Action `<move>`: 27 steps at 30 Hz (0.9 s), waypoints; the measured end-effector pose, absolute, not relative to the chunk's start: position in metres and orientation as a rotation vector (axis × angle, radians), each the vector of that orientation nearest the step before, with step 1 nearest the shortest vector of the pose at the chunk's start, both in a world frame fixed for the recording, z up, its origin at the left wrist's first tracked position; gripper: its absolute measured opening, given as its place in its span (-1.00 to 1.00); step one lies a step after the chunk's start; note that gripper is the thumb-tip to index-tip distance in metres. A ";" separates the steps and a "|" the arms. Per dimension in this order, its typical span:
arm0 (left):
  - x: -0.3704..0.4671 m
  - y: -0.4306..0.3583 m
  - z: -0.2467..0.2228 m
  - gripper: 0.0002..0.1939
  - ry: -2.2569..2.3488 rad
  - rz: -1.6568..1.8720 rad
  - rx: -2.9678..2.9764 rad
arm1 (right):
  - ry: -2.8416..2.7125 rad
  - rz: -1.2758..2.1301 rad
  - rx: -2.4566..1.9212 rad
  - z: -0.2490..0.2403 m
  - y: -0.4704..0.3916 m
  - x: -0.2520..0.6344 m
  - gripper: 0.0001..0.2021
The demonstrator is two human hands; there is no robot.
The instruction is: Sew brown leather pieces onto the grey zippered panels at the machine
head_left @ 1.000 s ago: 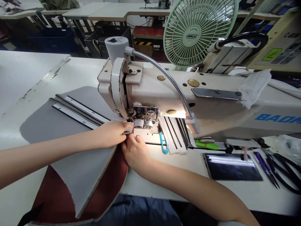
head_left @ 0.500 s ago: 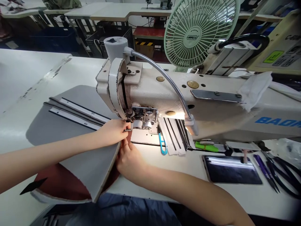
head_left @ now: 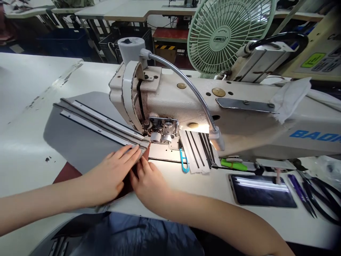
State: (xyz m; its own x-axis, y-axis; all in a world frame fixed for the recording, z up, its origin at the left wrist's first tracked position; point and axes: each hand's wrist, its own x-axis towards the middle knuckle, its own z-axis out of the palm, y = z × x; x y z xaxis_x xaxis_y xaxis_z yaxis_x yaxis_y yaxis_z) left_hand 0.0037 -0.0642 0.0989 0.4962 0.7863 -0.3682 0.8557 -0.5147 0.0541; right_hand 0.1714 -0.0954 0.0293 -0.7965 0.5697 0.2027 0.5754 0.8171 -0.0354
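A grey fabric panel [head_left: 69, 142] lies left of the sewing machine head, its right end by the needle area. Two white strips [head_left: 92, 128] with dark edging run along it. My left hand [head_left: 114, 174] rests on top of the panel near its right edge, fingers stretched out flat. Beside it, my right hand [head_left: 149, 183] has its fingers curled at the panel's near right edge, pinching the layers. Reddish-brown material [head_left: 65, 172] shows beneath the grey. The presser area of the sewing machine [head_left: 160, 133] is just beyond my fingertips; the needle itself cannot be made out.
Blue thread snips [head_left: 183, 161] and a white sheet with black strips [head_left: 194, 151] lie right of the presser. Further right are a green-handled tool [head_left: 234, 165], a phone [head_left: 262, 190], purple tweezers [head_left: 301, 193] and black scissors [head_left: 322, 195]. A green fan [head_left: 221, 39] stands behind.
My left hand has moved back from the presser and spread out on the panel. The panel has turned and its near flap now lies lower. My right hand stays at the edge.
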 end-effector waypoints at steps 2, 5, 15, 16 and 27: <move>0.000 -0.065 0.112 -0.37 1.453 -0.626 2.497 | -2.835 0.000 -0.902 0.030 -0.108 0.169 -0.59; 0.009 -0.054 0.126 -0.73 1.567 -0.737 2.576 | -2.862 0.026 -0.901 0.025 -0.119 0.166 -0.59; 0.011 -0.039 0.070 -0.43 1.611 -0.364 2.498 | -2.677 -0.210 -0.740 0.003 -0.118 0.172 -0.62; 0.009 -0.038 0.067 -0.39 1.629 -0.356 2.533 | -2.698 -0.187 -0.735 0.003 -0.117 0.172 -0.63; 0.006 -0.037 0.056 -0.36 1.467 -0.183 2.725 | -2.753 -0.158 -0.682 0.008 -0.114 0.175 -0.60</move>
State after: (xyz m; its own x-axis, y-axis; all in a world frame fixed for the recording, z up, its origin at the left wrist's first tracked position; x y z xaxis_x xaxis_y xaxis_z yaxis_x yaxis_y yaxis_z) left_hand 0.0064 -0.0371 0.0557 0.5455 0.8290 -0.1233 0.8338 -0.5517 -0.0199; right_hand 0.1745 -0.1136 0.0079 -0.8425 0.4383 0.3133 0.4713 0.8813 0.0342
